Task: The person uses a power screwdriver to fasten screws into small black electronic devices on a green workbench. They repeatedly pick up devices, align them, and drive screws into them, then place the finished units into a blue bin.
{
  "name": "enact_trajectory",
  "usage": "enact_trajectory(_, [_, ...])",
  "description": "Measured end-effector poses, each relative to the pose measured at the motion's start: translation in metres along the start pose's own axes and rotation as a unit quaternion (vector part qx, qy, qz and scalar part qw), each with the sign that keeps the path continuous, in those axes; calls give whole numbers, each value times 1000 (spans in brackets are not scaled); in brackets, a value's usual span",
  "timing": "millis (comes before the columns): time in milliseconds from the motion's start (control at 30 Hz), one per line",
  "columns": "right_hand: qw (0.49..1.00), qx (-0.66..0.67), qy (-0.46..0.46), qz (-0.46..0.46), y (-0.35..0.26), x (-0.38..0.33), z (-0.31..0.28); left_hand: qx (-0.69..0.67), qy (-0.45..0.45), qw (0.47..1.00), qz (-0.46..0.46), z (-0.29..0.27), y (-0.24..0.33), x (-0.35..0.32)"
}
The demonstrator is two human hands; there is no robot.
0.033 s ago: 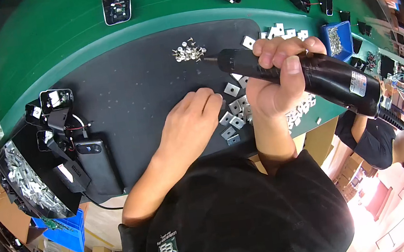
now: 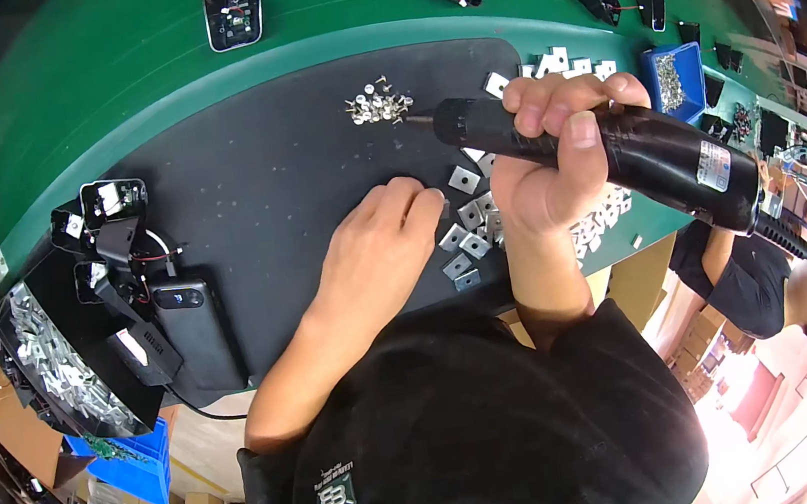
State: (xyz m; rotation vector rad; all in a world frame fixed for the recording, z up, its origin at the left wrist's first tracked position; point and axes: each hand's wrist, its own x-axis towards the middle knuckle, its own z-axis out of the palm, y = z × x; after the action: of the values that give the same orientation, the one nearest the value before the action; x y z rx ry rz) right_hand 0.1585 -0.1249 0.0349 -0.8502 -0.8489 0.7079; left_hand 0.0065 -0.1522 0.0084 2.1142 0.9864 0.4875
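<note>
My right hand [image 2: 556,138] is closed around a black electric screwdriver [image 2: 653,151], which lies nearly level with its tip pointing left. The bit ends beside a small pile of screws [image 2: 378,106] on the black mat [image 2: 254,185]; whether it touches one I cannot tell. My left hand [image 2: 387,239] rests on the mat below the pile, its fingers curled and pressed together. Small square metal plates [image 2: 464,180] with centre holes lie scattered just right of it. Whatever those left fingertips hold, if anything, is hidden beneath them.
Several black housings [image 2: 234,11] sit along the green surface at the back. A blue bin of screws [image 2: 673,83] stands at the right. On the left are a box of metal parts [image 2: 65,364], wired black housings [image 2: 115,199] and a black power bank [image 2: 194,333]. A co-worker [image 2: 754,274] is at far right.
The screwdriver and my right hand have shifted very slightly left. My left hand stays where it was.
</note>
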Motion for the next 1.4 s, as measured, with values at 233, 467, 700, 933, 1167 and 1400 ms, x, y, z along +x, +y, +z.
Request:
enact_trajectory(233, [1000, 13, -28, 0, 1, -3, 1, 14, -12, 999, -46, -58, -19, -4])
enact_trajectory(467, [990, 126, -34, 47, -21, -4, -3, 188, 166, 963, -102, -158, -31, 38])
enact_trajectory(700, [983, 157, -70, 67, -33, -8, -6, 197, 103, 975, 28, -170, -108, 95])
enact_trajectory(933, [978, 168, -97, 76, -45, -10, -26, 119, 70, 987, -88, -155, -118, 109])
enact_trajectory(1167, [973, 191, -97, 86, -47, -5, -26, 198, 71, 968, -138, -156, -104, 104])
enact_trajectory(1400, [972, 200, -86, 82, -50, -8, -26, 134, 76, 982, -110, -127, -31, 37])
